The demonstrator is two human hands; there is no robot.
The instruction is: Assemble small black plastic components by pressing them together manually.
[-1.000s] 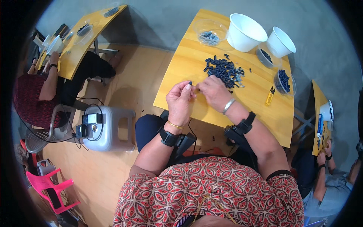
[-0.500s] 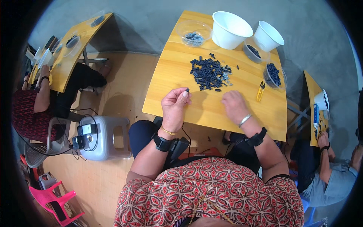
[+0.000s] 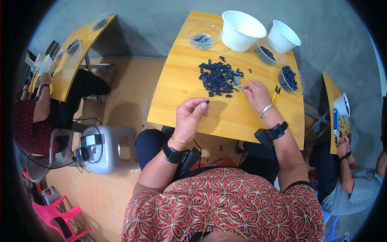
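My left hand (image 3: 189, 115) pinches a small black plastic piece (image 3: 207, 101) between thumb and forefinger, above the near part of the table. A heap of similar short black pieces (image 3: 215, 78) lies in the middle of the table. Small silvery bits (image 3: 237, 76) are scattered along the heap's right side. At those bits are the closed fingertips of my right hand (image 3: 257, 96); whatever is between them is too small to make out. Yellow-handled thread snips (image 3: 275, 96) lie just right of that hand.
Along the table's (image 3: 169, 97) far side stand a clear bowl of silvery bits (image 3: 202, 39), two white tubs (image 3: 242, 34) and two clear tubs of black pieces (image 3: 288, 78). Co-workers sit at tables left and right. A grey stool (image 3: 109, 149) carrying devices stands at my left.
My right hand has moved forward to the silvery bits beside the heap. My left hand, still pinching the black piece, has shifted slightly right. The view has moved a little.
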